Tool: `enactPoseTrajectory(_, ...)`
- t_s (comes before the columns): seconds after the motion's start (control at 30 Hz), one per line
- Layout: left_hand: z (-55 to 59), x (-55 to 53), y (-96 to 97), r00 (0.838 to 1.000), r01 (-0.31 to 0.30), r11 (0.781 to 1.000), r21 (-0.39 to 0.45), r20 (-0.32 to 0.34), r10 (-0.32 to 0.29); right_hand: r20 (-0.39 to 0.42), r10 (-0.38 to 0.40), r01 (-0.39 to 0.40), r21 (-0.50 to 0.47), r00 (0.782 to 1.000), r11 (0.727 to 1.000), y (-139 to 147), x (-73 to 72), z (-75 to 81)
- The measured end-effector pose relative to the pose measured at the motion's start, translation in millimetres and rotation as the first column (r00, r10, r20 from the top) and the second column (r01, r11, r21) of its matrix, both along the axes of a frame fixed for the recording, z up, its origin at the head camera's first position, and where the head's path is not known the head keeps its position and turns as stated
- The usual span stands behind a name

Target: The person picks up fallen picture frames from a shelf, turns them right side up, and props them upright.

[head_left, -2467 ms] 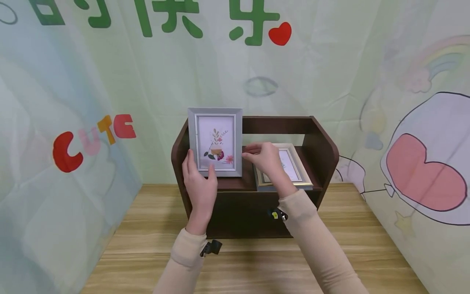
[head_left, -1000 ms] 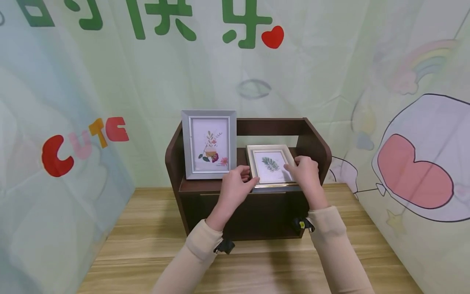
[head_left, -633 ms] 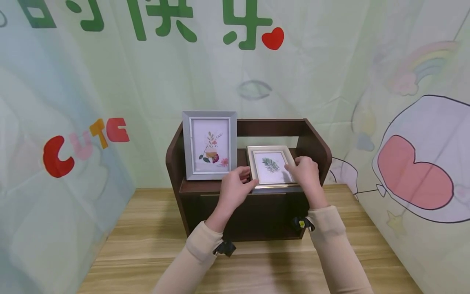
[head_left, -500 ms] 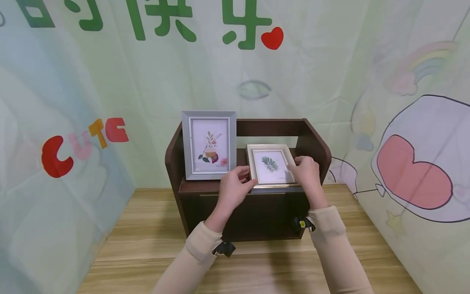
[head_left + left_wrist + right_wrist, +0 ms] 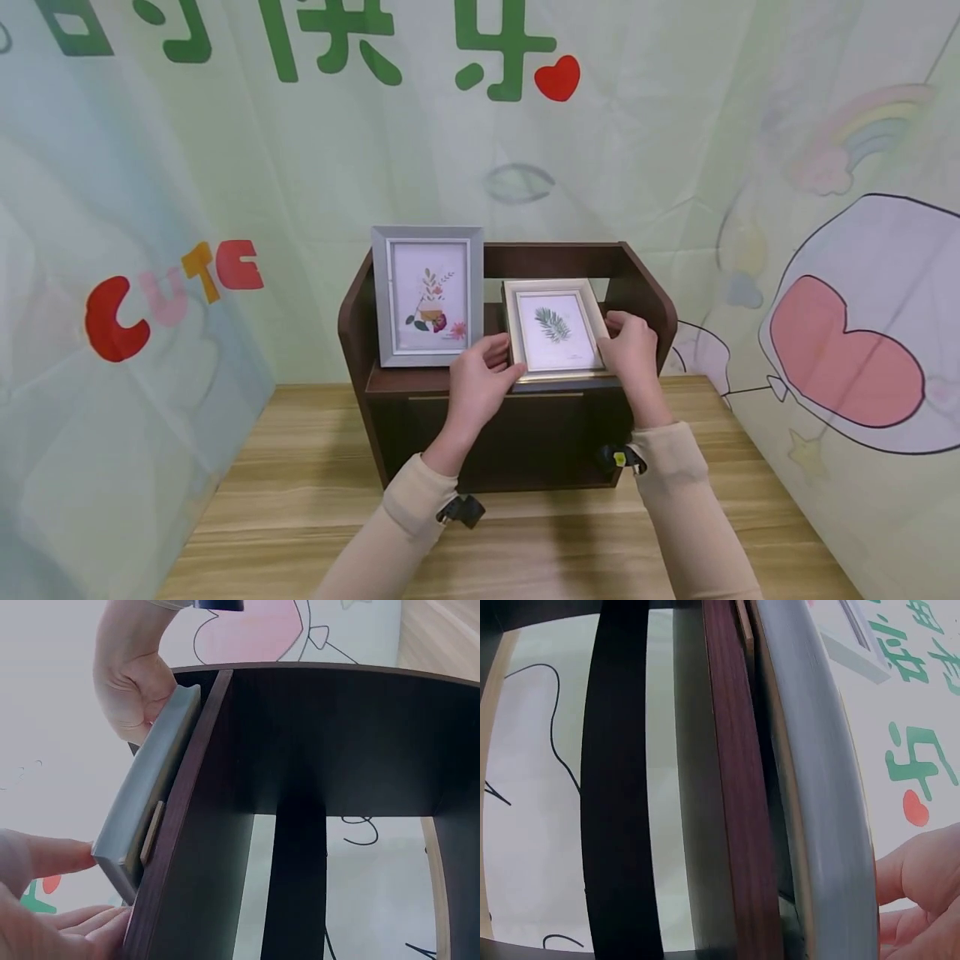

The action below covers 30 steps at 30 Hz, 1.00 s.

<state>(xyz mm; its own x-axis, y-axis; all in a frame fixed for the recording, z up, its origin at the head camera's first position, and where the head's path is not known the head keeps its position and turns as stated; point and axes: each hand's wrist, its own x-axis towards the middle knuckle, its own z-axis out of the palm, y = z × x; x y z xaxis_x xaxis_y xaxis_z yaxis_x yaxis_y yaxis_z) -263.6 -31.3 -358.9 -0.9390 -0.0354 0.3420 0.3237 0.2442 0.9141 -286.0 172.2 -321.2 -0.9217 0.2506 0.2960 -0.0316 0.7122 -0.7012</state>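
A gold-rimmed picture frame with a green leaf print leans back over the dark brown shelf unit, its far edge raised. My left hand pinches its lower left corner, the thumb on the front edge. On the opposite side my right hand holds the right edge. From the left wrist view, the frame's grey side tilts off the shelf board, with a small brown piece showing behind it. In the right wrist view, a narrow gap separates the frame from the board.
A grey picture frame with a flower print stands upright on the shelf's left half. The unit's raised right side panel is close beside my right hand. Below is a wood-grain tabletop, with a printed cloth backdrop behind.
Both hands have moved from the grey frame to the gold-rimmed one. That frame lay flat; its far edge has since risen, and my right hand has shifted slightly up and right.
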Motion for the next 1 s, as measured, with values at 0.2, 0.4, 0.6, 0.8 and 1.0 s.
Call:
enactPoseTrajectory(0.2, 0.7, 1.9, -0.6, 1.000, -0.003, 0.998, 0.064, -0.007, 0.003, 0.031, 0.007, -0.006, -0.025, 0.999, 1.000, 0, 2.3, -0.4)
enactPoseTrajectory(0.4, 3.2, 1.2, 0.4, 0.999, -0.024, 0.994, 0.103, -0.019, 0.026, 0.000, 0.010, -0.010, -0.075, 1.000, 0.997, -1, 2.6, 4.4)
enactPoseTrajectory(0.6, 6.6, -0.4, 3.5, 0.998, -0.057, 0.992, 0.110, -0.022, 0.059, 0.002, 0.023, -0.023, -0.104, 1.000, 0.994, 0, 1.0, 4.8)
enactPoseTrajectory(0.8, 9.8, -5.1, 4.8, 0.995, -0.081, 0.992, 0.099, -0.044, 0.086, -0.042, 0.015, -0.021, -0.158, 0.999, 0.987, 0, -1.8, 1.5)
enactPoseTrajectory(1.0, 12.9, -8.3, 5.8, 0.988, -0.112, 0.991, 0.076, -0.094, 0.119, -0.101, 0.019, -0.041, -0.221, 0.995, 0.974, -1, -2.2, 0.8)
